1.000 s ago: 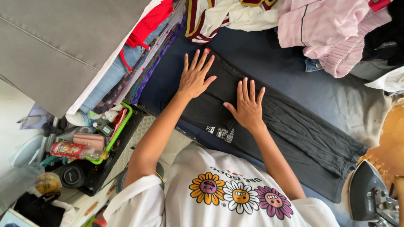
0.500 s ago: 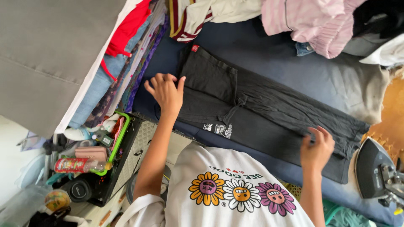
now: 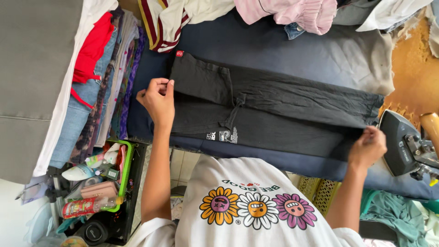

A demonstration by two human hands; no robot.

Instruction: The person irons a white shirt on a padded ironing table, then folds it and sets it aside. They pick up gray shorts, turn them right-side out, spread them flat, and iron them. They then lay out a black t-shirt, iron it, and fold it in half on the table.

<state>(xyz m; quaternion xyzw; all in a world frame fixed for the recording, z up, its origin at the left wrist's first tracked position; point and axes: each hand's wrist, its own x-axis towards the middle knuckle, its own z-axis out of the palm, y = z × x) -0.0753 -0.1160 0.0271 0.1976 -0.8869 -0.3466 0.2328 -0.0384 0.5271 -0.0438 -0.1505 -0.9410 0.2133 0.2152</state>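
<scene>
Head view: black pants (image 3: 274, 110) are stretched long between the hands. The waist is pinched by the left hand (image 3: 157, 98), the leg ends by the right hand (image 3: 368, 147). A small red tag (image 3: 179, 53) sits above the left hand.

The trousers (image 3: 274, 110) lie flat on the ironing surface (image 3: 283, 43), stretched between the two hands. The left hand (image 3: 157, 98) grips the waistband end; the right hand (image 3: 368, 148) grips the leg end. An iron (image 3: 402, 142) rests just beyond the right hand. A stack of folded clothes (image 3: 98, 82) lies beyond the left hand, with a tray of bottles (image 3: 98, 183) beside it. Loose garments (image 3: 283, 11) are heaped on the surface's far side.
</scene>
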